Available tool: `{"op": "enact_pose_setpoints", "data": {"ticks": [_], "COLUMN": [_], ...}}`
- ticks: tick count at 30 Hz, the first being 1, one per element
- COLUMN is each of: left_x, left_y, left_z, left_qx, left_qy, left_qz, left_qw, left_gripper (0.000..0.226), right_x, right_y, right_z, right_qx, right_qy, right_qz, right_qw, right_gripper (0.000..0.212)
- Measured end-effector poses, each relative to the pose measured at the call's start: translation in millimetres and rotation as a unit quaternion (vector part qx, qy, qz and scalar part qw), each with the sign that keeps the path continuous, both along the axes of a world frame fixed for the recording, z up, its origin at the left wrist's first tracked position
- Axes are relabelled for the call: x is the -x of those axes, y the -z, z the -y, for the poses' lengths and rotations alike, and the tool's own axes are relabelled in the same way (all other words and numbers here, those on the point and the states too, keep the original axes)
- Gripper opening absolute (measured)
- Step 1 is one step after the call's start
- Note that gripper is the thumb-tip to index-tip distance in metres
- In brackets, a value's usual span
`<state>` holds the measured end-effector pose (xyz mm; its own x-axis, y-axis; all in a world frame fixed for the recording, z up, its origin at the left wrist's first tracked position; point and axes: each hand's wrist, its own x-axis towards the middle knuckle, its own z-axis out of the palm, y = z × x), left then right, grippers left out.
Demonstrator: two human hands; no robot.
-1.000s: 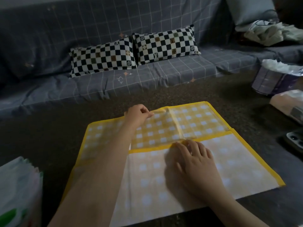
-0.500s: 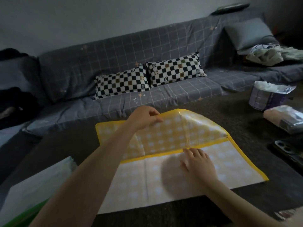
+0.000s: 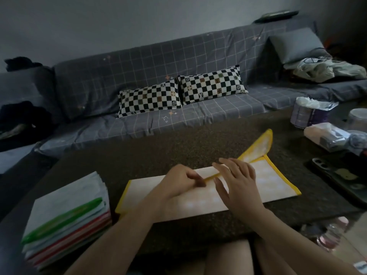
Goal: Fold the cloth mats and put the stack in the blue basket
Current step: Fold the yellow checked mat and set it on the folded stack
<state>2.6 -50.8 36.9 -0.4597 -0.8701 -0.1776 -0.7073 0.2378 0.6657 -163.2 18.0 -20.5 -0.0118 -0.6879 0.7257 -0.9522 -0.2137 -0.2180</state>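
Note:
A yellow-edged checked cloth mat (image 3: 274, 183) lies folded on the dark table (image 3: 178, 151) in front of me, pale side up. Its far right corner still stands up off the table. My left hand (image 3: 178, 183) pinches the folded yellow edge at the middle of the mat. My right hand (image 3: 236, 179) rests on the mat just right of it, fingers spread and fairly straight over that edge. A stack of folded mats (image 3: 65, 219) with green and red edges sits at the table's near left. No blue basket is in view.
A phone (image 3: 335, 175) lies at the table's right edge, behind it a tissue pack (image 3: 327, 135) and a roll pack (image 3: 309, 112). A grey sofa (image 3: 139, 80) with two checkered pillows (image 3: 178, 94) runs behind the table. My knees are under the near edge.
My left hand has drawn the mat's far half toward me and laid it over the near half. My right hand shifted onto the fold edge. The camera view has risen and pulled back.

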Motion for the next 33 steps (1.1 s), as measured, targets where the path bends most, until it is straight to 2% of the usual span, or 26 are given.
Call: {"op": "enact_pose_setpoints", "data": {"ticks": [6, 10, 12, 14, 16, 20, 22, 25, 33], "left_x": [-4.3, -4.4, -3.1, -0.1, 4.9, 10.8, 8.8, 8.6, 7.1], "left_y": [48.1, 62.8, 64.9, 66.9, 69.6, 85.2, 92.9, 96.0, 102.9], "left_z": [-18.0, -19.3, -11.5, 1.9, 14.2, 28.1, 28.7, 29.3, 27.7], "left_qx": [0.009, -0.003, 0.039, 0.118, 0.163, 0.129, 0.148, 0.16, 0.222], "left_qy": [-0.006, -0.033, -0.064, -0.079, -0.061, -0.003, 0.006, 0.012, 0.009], "left_qz": [-0.008, -0.054, -0.063, -0.013, 0.073, 0.25, 0.3, 0.303, 0.3], "left_qw": [1.0, 0.998, 0.995, 0.99, 0.982, 0.96, 0.942, 0.939, 0.928], "left_gripper": [0.014, 0.005, 0.009, 0.019, 0.034, 0.056, 0.059, 0.059, 0.055], "right_x": [9.0, 16.5, 17.0, 16.1, 15.1, 15.5, 15.3, 14.6, -4.7], "right_y": [34.2, 47.6, 48.5, 48.6, 50.0, 50.8, 50.2, 43.9, 36.3], "right_z": [-16.1, -20.4, -21.1, -20.5, -20.2, -18.6, -17.4, -9.4, 76.0], "right_qx": [-0.088, -0.149, -0.172, -0.191, -0.201, -0.206, -0.22, -0.239, -0.364], "right_qy": [0.027, 0.035, 0.039, 0.041, 0.039, 0.035, 0.039, 0.033, -0.019], "right_qz": [-0.034, -0.053, -0.05, -0.043, -0.033, -0.024, -0.027, -0.039, -0.06], "right_qw": [0.995, 0.987, 0.983, 0.98, 0.978, 0.978, 0.974, 0.97, 0.929], "right_gripper": [0.033, 0.034, 0.035, 0.035, 0.036, 0.036, 0.032, 0.026, 0.048]}}
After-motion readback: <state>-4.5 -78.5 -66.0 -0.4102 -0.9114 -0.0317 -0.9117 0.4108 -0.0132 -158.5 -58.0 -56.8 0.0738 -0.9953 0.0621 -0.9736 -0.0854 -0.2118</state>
